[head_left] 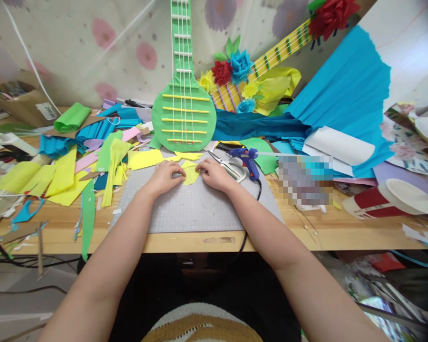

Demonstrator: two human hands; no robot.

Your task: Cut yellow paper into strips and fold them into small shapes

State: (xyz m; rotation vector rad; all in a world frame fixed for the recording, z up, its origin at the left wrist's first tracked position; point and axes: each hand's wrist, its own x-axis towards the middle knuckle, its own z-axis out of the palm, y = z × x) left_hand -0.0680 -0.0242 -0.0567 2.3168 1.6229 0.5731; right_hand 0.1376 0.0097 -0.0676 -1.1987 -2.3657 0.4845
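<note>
A small piece of yellow crepe paper (191,175) lies over the grey cutting mat (214,213), between my two hands. My left hand (166,176) pinches its left edge with curled fingers. On the other side, my right hand (214,174) has its fingertips closed on the right edge. Scissors (231,170) rest just beyond my right hand, handles toward the right. A blue glue gun (248,161) with a long clear glue stick stands behind them. More yellow paper strips (145,159) lie at the mat's far edge.
A green paper-covered instrument model (184,118) leans upright at the back. Beside it tilts a yellow one (231,95) with paper flowers. Paper scraps (62,173) cover the left side. A paper cup (388,199) lies tipped at right. The glue gun's cord (259,190) hangs over the table edge.
</note>
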